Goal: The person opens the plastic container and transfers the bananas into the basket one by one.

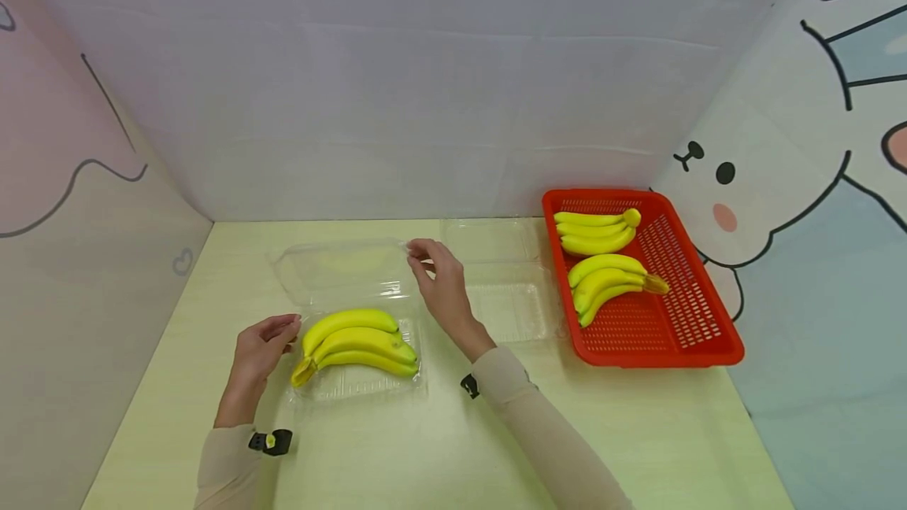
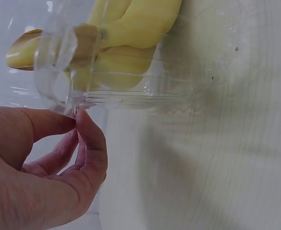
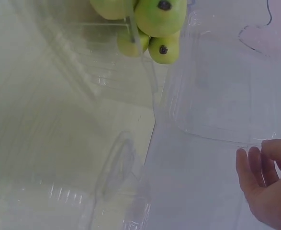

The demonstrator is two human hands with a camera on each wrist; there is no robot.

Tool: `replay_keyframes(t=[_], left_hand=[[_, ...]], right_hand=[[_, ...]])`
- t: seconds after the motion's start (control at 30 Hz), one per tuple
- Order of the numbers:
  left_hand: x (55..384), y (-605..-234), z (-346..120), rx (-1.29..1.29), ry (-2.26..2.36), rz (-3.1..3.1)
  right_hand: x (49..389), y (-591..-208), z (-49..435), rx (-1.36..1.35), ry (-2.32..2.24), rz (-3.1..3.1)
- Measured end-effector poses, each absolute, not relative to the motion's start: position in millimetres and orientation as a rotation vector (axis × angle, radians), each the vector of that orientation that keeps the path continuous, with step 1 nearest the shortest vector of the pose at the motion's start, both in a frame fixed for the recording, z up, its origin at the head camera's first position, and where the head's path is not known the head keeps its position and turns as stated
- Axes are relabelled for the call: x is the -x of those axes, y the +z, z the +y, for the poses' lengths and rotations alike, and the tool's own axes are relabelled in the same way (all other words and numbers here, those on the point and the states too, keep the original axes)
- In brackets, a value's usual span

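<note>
A bunch of bananas [image 1: 360,342] lies in the base of a clear plastic clamshell box [image 1: 347,390], its stem end toward the left. Behind the base, the box's transparent lid [image 1: 333,270] is raised and open. My left hand [image 1: 259,349] pinches the box's left rim between thumb and forefinger, as the left wrist view shows close up. At the lid's right corner, my right hand [image 1: 448,290] holds the edge with thumb and fingertips. In the right wrist view the lid [image 3: 221,91] stands beyond the banana tips [image 3: 162,24].
Right of the box lies another open, clear clamshell box [image 1: 506,313]. Farther right, a red plastic basket [image 1: 708,325] contains two banana bunches, one at the back [image 1: 595,234] and one nearer [image 1: 609,286]. A pale wall [image 1: 397,116] rises behind the table.
</note>
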State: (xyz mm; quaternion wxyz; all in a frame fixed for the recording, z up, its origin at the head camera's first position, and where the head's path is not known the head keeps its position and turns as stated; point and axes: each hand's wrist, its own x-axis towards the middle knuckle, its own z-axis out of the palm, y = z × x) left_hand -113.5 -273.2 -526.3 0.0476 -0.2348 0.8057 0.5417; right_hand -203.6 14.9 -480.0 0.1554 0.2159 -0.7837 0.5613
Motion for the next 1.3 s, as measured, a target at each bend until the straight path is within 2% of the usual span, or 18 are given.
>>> replay_keyframes(t=[0.9,1.3], left_hand=[[116,-525,-271,0.738,1.672,2.458],[113,-526,-271,0.722,1.687,2.472]], right_hand=[[221,-486,5,-0.276,1.83,-2.399],[226,-492,2,-0.263,1.841,-2.401]])
